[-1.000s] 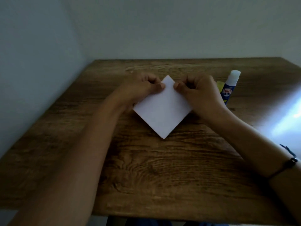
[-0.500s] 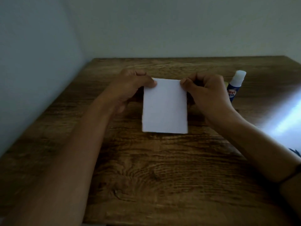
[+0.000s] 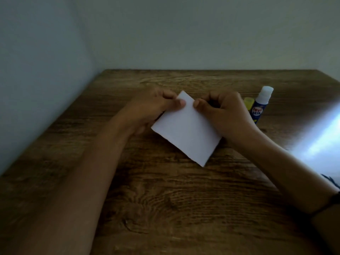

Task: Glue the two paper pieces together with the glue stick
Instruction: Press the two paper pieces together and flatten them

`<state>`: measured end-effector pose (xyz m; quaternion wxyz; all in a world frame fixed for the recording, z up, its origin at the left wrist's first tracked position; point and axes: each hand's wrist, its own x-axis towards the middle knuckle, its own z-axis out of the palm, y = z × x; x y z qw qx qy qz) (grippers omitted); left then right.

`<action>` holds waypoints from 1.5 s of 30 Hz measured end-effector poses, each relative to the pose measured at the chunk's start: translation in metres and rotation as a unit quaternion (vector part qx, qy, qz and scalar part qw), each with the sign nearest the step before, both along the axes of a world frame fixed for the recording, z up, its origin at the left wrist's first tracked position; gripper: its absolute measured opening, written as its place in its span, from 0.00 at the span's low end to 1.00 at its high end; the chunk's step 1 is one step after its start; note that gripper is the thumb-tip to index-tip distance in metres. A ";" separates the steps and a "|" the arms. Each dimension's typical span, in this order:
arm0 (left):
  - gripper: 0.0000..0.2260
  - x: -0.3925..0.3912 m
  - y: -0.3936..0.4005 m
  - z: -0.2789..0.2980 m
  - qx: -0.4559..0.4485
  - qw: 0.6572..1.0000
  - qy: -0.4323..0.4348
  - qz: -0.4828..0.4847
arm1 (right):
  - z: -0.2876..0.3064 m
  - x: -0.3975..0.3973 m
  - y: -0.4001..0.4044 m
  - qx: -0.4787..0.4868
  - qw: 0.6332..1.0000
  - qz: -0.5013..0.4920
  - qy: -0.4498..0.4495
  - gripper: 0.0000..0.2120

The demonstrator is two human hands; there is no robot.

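A white paper (image 3: 185,129) is held above the wooden table (image 3: 165,199), turned so one corner points away from me. My left hand (image 3: 156,107) pinches its upper left edge with thumb on top. Just to the right of that far corner, my right hand (image 3: 224,115) pinches the upper right edge. Whether it is one sheet or two stacked pieces I cannot tell. The glue stick (image 3: 260,105), blue with a white top, lies on the table right of my right hand, with its yellow cap (image 3: 248,104) beside it.
Pale walls close the table's far edge and its left side. A bright patch of light (image 3: 316,140) falls across the table's right part. A dark band sits on my right wrist (image 3: 331,203).
The paper has been rotated between my fingers: diamond-like a second ago, square to me half a second ago, now tilted again with a corner pointing away. Both hands kept their grip.
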<state>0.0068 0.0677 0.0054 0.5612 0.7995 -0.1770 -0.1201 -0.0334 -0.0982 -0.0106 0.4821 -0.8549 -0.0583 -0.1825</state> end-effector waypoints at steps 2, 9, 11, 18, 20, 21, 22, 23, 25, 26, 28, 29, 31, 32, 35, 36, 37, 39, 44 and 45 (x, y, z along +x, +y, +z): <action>0.05 0.005 0.007 0.001 -0.045 0.995 0.011 0.087 | 0.000 0.000 -0.002 0.026 0.999 -0.010 0.022 0.10; 0.09 0.005 0.016 -0.001 -0.050 0.998 0.033 -0.018 | -0.001 0.002 -0.011 0.027 0.999 -0.005 0.031 0.10; 0.10 0.004 0.014 0.000 -0.047 0.998 0.006 -0.032 | 0.001 0.002 -0.007 0.009 0.999 0.028 0.035 0.10; 0.08 0.005 0.024 0.000 0.014 0.997 -0.024 -0.068 | 0.004 0.005 -0.009 0.007 1.000 0.001 0.031 0.08; 0.08 0.001 0.023 0.002 0.036 0.995 -0.010 -0.097 | 0.004 0.003 -0.009 0.007 1.000 0.007 0.020 0.08; 0.09 0.000 0.020 0.003 0.044 0.993 -0.001 -0.106 | 0.005 0.002 -0.007 0.009 1.000 0.018 0.014 0.09; 0.12 -0.002 0.017 0.003 0.047 0.993 0.010 -0.112 | 0.005 0.001 -0.005 0.010 0.999 0.035 0.009 0.09; 0.14 -0.004 0.013 0.004 0.049 0.992 0.021 -0.115 | 0.006 0.000 -0.003 0.010 0.998 0.054 0.005 0.10; 0.15 -0.007 0.005 0.003 0.049 0.991 0.029 -0.119 | 0.006 -0.002 0.001 0.003 0.997 0.082 0.002 0.10; 0.14 -0.008 0.002 0.002 0.047 0.992 0.024 -0.114 | 0.005 -0.002 0.001 -0.001 0.996 0.086 0.001 0.10; 0.12 -0.006 0.000 0.001 0.039 0.995 0.011 -0.087 | 0.005 -0.002 0.000 -0.001 0.997 0.071 0.006 0.08; 0.10 -0.005 0.001 0.001 0.030 0.998 0.010 -0.063 | 0.006 -0.001 -0.002 0.005 0.998 0.056 0.014 0.07; 0.06 -0.003 0.004 0.002 0.007 1.000 0.014 -0.022 | 0.007 0.000 -0.005 0.033 0.998 0.032 0.033 0.07; 0.06 -0.002 0.005 0.003 0.003 1.000 0.016 -0.016 | 0.007 0.001 -0.006 0.045 0.998 0.026 0.038 0.07; 0.07 -0.007 0.004 0.003 0.016 0.998 0.024 -0.052 | 0.007 0.000 -0.003 0.027 0.998 0.038 0.031 0.07; 0.09 -0.008 0.002 0.002 0.019 0.998 0.020 -0.063 | 0.006 0.000 -0.001 0.016 0.998 0.049 0.028 0.08; 0.10 -0.009 0.001 0.002 0.018 0.998 0.014 -0.063 | 0.006 -0.001 0.000 0.009 0.998 0.057 0.028 0.09; 0.06 -0.007 0.000 0.002 0.001 0.999 0.001 -0.033 | 0.006 -0.002 0.000 0.016 0.998 0.058 0.033 0.10; 0.06 -0.001 0.004 0.005 -0.113 0.987 0.030 0.106 | 0.009 -0.001 -0.006 0.089 0.992 0.043 0.073 0.09; 0.07 -0.002 0.005 0.006 -0.117 0.987 0.018 0.111 | 0.009 0.000 -0.007 0.102 0.991 0.039 0.076 0.09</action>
